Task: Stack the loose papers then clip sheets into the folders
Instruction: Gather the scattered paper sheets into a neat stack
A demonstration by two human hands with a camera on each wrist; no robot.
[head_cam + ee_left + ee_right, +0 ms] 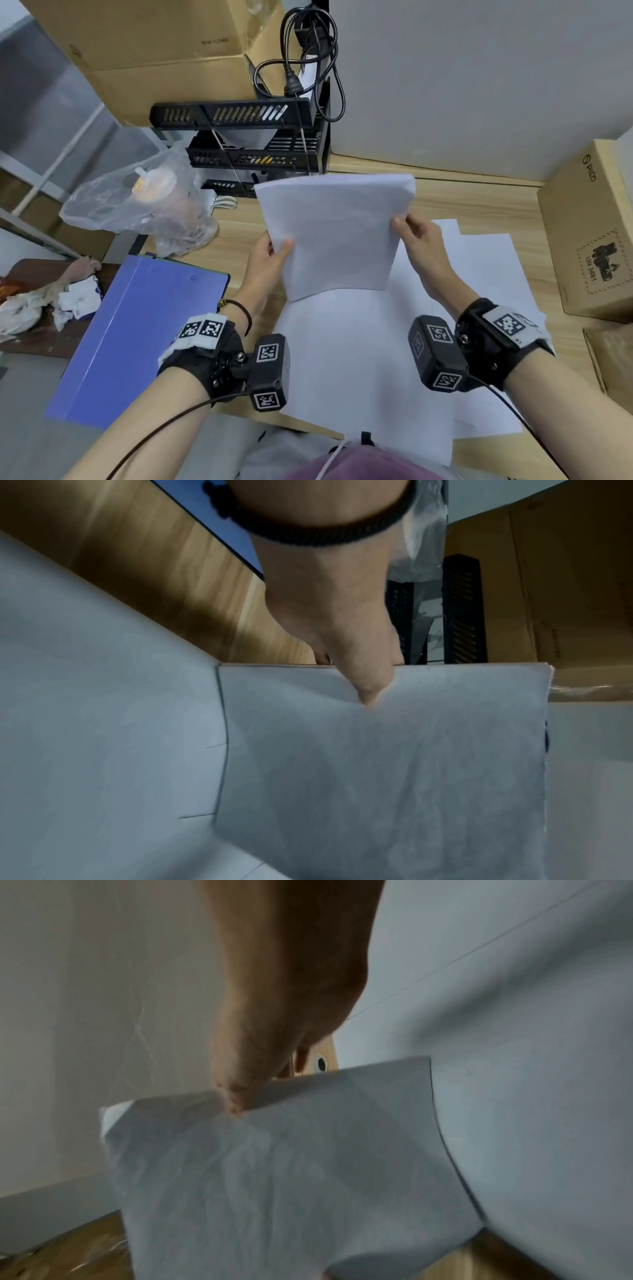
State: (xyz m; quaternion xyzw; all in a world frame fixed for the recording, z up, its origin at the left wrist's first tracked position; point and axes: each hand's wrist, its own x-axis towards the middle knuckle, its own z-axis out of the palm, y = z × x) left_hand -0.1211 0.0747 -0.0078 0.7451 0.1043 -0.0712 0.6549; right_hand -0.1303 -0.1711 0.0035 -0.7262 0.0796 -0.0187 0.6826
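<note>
The left hand [265, 255] and right hand [416, 236] each pinched a side edge of the paper stack [337, 233], holding it upright with its lower edge on the loose sheets [359, 359] spread across the wooden desk [479, 195]. The blue folder [137, 329] lay closed to the left, overhanging the desk's edge.

On my wooden desk [455, 198] a black tiered tray rack [239, 137] stands at the back, with a black power cord [308, 51] coiled on top of it. A big cardboard box [154, 44] rises just to its left. In front of that box I see a crumpled clear plastic bag [137, 209] with a small container inside. A smaller brown carton [589, 233] sits at my far right. Crumpled cloth and wrappers [48, 301] lie on a dark surface far left.
</note>
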